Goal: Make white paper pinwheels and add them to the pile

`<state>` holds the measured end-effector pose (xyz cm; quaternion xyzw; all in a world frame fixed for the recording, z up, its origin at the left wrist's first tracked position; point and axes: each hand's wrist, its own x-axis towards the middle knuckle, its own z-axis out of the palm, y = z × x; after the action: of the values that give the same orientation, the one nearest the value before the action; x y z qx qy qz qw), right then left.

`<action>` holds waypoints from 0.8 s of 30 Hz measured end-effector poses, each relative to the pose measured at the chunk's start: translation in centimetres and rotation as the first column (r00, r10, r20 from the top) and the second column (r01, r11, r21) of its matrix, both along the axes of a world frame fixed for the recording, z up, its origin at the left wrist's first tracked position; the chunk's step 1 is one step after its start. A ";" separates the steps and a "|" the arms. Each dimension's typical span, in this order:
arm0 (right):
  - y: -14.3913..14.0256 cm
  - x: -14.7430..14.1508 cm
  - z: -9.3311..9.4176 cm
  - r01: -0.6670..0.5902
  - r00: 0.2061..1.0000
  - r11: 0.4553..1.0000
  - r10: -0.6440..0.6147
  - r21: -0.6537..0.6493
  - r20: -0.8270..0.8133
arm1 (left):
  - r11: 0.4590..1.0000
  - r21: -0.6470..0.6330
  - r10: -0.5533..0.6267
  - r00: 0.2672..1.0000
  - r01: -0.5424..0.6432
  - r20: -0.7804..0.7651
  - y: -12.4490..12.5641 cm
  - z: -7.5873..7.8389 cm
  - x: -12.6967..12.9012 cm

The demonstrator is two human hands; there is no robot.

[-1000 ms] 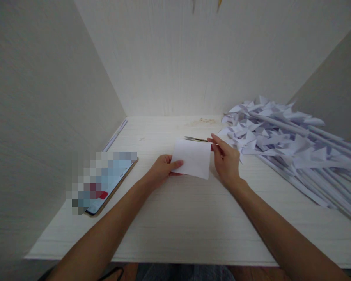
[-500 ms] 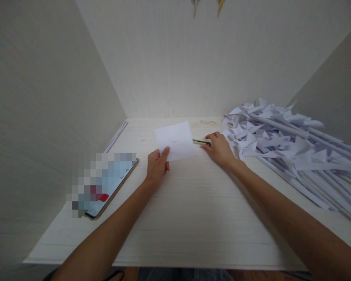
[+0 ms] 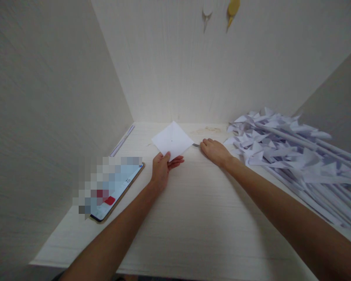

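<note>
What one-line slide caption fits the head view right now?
Left hand holds a white paper square by its corner; right hand rests on scissors, paper pinwheels piled alongside.

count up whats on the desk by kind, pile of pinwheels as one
paper square: 1, held in the left hand
scissors: 1, mostly hidden under the right hand
phone: 1
pile of paper pinwheels: 1
thin paper stick by the left wall: 1
total: 5
</note>
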<state>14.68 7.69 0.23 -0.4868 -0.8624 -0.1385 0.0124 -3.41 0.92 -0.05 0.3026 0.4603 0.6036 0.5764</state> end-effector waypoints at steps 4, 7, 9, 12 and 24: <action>-0.2 -0.2 0.3 0.037 0.999 0.999 -0.037 0.006 -0.028 | 0.999 0.034 0.004 1.000 -0.003 -0.015 0.0 -0.1 0.0; -0.7 0.0 0.3 0.183 0.965 0.983 -0.177 0.010 -0.192 | 0.997 0.054 0.050 0.999 -0.051 0.015 0.1 -0.3 -0.2; -1.6 0.2 0.3 0.271 0.816 0.961 -0.261 -0.058 -0.516 | 0.995 0.051 0.084 0.996 -0.085 0.038 0.2 0.0 -0.4; -3.6 0.3 0.5 0.126 0.295 0.965 -0.256 -0.228 -0.921 | 0.991 0.083 0.103 0.994 -0.106 0.037 0.3 1.2 -0.3; -7.7 -1.7 -0.7 -0.424 -0.459 0.841 -0.519 -0.335 -0.721 | 0.993 0.102 -0.052 0.994 0.062 -0.093 2.6 4.6 3.7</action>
<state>13.00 -0.03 -0.47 -0.3823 -0.3815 0.5916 0.5986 0.33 3.48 4.52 0.3724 0.4449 0.5958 0.5553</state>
